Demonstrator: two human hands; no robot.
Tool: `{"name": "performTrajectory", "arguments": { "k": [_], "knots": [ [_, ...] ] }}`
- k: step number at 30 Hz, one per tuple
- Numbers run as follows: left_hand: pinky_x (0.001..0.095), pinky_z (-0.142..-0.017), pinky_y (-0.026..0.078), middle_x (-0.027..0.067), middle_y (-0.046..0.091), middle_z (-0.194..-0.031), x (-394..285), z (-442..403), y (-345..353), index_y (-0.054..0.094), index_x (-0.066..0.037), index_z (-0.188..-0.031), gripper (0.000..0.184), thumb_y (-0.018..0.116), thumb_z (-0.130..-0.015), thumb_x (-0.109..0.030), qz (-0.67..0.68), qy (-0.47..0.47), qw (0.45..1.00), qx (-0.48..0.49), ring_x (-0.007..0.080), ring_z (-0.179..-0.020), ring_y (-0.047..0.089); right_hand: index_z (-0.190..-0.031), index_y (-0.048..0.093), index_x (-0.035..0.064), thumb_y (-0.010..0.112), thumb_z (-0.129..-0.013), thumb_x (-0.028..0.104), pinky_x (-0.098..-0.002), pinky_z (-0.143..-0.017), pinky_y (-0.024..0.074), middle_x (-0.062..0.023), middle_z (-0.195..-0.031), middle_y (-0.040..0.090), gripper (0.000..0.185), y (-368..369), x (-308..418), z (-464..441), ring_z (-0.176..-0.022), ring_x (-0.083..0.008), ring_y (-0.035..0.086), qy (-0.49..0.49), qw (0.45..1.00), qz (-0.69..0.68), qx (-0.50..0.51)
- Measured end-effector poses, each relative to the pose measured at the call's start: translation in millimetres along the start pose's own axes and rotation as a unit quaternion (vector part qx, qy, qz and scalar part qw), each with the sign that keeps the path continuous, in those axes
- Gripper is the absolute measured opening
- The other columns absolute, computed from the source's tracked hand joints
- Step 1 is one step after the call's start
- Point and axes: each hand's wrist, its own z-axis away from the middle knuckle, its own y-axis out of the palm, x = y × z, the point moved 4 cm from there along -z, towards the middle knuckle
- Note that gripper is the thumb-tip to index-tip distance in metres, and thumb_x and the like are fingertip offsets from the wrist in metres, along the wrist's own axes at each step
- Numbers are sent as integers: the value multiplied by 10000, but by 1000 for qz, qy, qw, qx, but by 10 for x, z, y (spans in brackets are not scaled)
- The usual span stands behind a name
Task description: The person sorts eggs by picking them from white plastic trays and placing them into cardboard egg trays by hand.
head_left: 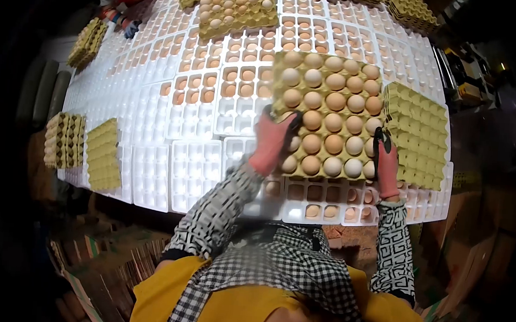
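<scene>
A yellowish pulp tray [325,93] full of pale and brown eggs lies over the white plastic egg trays [195,159]. On its left edge is my left hand [276,135], in a pink and black glove, its fingers closed round the rim. My right hand [385,161], gloved alike, grips the right edge. Just to the right of it lie empty pulp trays [415,136]. Below the held tray, some white compartments hold eggs [330,211]. The undersides of the held tray and some fingertips are hidden.
Another egg-filled pulp tray [238,9] is at the back. Stacked pulp trays [65,140] and an empty one [104,155] lie at the left; more stacks [412,10] stand at the back right. A co-worker's gloved hand [131,28] is at the upper left.
</scene>
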Motion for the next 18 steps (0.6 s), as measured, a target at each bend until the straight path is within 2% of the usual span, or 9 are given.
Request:
{"name": "performTrajectory", "arguments": {
  "k": [2, 4, 6, 8, 10, 12, 14, 16, 18],
  "knots": [
    [291, -787, 515, 66, 671, -1069, 138, -124, 287, 561, 35, -1202, 465, 739, -864, -230, -83, 33, 996, -15, 143, -890, 624, -1350, 466, -19, 529, -969, 330, -455, -922, 454, -255, -1175, 631, 520, 26, -370, -274, -1102, -412, 586, 29, 994, 82, 68],
    [385, -889, 480, 191, 640, -1149, 327, -174, 307, 543, 21, -1237, 560, 745, -834, -311, -81, 19, 996, -4, 303, -1037, 607, -1381, 413, -37, 516, -971, 346, -461, -996, 416, -300, -1277, 553, 570, 129, -508, -315, -1189, -431, 524, -34, 979, 200, 13],
    [440, -946, 464, 243, 624, -1175, 620, -387, 210, 516, 20, -1272, 605, 721, -843, -354, -68, 4, 996, 63, 400, -1084, 595, -1383, 422, -15, 647, -879, 333, -484, -1050, 378, -271, -1336, 474, 652, 66, -169, -156, -1238, -421, 455, -134, 948, 289, -24],
    [442, -938, 468, 238, 624, -1165, 306, -331, -21, 507, 22, -1279, 612, 719, -842, -353, -200, 58, 978, -17, 391, -1065, 600, -1360, 484, 49, 721, -810, 298, -467, -1023, 398, -232, -1292, 502, 648, -155, 522, 49, -1197, -391, 479, -190, 906, 353, -133],
    [427, -885, 488, 183, 645, -1084, -384, -287, 21, 533, -47, -1284, 606, 742, -813, -366, -311, 151, 937, -55, 339, -1021, 622, -1299, 562, 115, 743, -785, 279, -449, -992, 411, -176, -1277, 533, 569, -63, 599, 60, -1167, -357, 500, -274, 938, 195, -88],
    [411, -865, 494, 149, 656, -1047, -572, -471, 246, 541, -74, -1269, 593, 727, -818, -411, -436, 170, 881, 68, 326, -977, 639, -1213, 615, 143, 759, -745, 269, -443, -925, 434, -98, -1184, 578, 506, 273, 737, -78, -1121, -317, 528, -315, 929, 196, -7],
    [395, -813, 510, 133, 660, -1022, -638, -547, 479, 530, -68, -1141, 507, 701, -839, -438, -591, 179, 771, 157, 337, -922, 657, -1188, 619, 150, 772, -718, 327, -411, -880, 443, -95, -1151, 577, 525, 571, 768, -285, -1094, -291, 536, -266, 871, 401, 97],
    [405, -800, 516, 154, 655, -982, -503, -651, 467, 509, -60, -1132, 509, 713, -835, -420, -597, 220, 752, 172, 330, -919, 656, -1172, 618, 153, 778, -696, 371, -398, -865, 442, -91, -1141, 575, 548, 640, 861, -372, -1091, -276, 533, -277, 843, 446, 122],
    [416, -824, 519, 188, 655, -1009, -388, -737, 283, 541, -36, -1075, 449, 724, -835, -368, -525, 212, 805, 176, 330, -926, 659, -1162, 615, 147, 783, -681, 394, -393, -863, 441, -87, -1144, 572, 566, 681, 905, -399, -1100, -266, 528, -293, 834, 448, 138]
  ]
}}
